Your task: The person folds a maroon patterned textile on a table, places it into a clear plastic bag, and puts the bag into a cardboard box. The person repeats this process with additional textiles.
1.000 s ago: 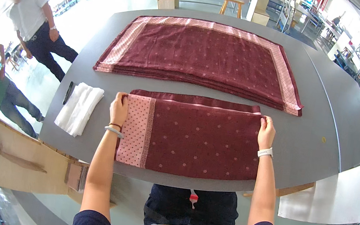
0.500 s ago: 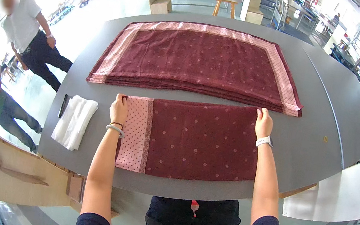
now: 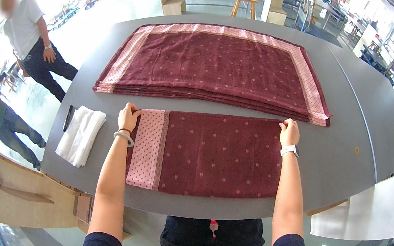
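A folded maroon cloth (image 3: 222,157) with small pale flowers lies in front of me on the grey table, a pink dotted band along its left side. My left hand (image 3: 128,117) is closed on its far left corner. At the far right corner, my right hand (image 3: 289,132) pinches the edge between thumb and fingers. Between the two hands the far edge runs nearly straight. Just beyond it rests a neat stack of larger maroon cloths (image 3: 215,67) with pink dotted borders.
On the grey table (image 3: 334,159), left of my arm, are folded white plastic sheets (image 3: 81,136) and a black pen-like object (image 3: 68,118). A small yellowish ring (image 3: 357,150) lies at right. Two people stand beyond the left edge. A wooden stool (image 3: 245,7) stands behind.
Both hands have shifted very slightly with the folded cloth, the left one a little to the left and nearer me. The white-shirted person's hand at left has moved.
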`<state>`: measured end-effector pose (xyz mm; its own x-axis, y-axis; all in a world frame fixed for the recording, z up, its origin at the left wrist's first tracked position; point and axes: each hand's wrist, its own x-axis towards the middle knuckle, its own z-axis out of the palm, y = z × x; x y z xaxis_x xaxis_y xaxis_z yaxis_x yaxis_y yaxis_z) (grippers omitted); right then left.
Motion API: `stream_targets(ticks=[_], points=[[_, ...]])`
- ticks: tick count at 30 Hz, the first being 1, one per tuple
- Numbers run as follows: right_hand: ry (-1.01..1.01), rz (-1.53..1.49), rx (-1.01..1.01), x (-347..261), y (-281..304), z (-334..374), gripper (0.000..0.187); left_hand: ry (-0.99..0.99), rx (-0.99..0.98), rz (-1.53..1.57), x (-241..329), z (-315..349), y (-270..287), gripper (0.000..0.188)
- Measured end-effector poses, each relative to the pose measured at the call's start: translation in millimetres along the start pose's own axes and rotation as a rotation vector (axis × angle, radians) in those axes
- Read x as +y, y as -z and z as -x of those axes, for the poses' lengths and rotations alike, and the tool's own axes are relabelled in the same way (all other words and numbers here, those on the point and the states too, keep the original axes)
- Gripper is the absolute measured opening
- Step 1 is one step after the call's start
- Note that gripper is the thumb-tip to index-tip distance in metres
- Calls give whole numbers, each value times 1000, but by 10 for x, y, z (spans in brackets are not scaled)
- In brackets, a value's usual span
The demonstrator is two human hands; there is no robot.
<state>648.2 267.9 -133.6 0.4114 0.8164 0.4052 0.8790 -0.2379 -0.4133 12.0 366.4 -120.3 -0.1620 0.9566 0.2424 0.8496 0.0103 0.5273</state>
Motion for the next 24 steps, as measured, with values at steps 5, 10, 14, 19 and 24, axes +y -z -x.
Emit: stream_targets(ticks=[5,10,14,19,24], points=[[159,-278,122,94,157,58,44,4,74,241,48,141,172,51],[253,-471,-340,137,1607,1101,36,113,-362,547,282,1436,1128,19],[234,-377,-509,-64,2133,1889,35,-431,-237,153,385,2468,1556,26],[292,-336,-235,77,1821,2040,22,-398,-37,82,281,2646,1357,18],[264,-379,-258,31,2266,2295,17,-451,-60,-6,289,2897,1633,5]])
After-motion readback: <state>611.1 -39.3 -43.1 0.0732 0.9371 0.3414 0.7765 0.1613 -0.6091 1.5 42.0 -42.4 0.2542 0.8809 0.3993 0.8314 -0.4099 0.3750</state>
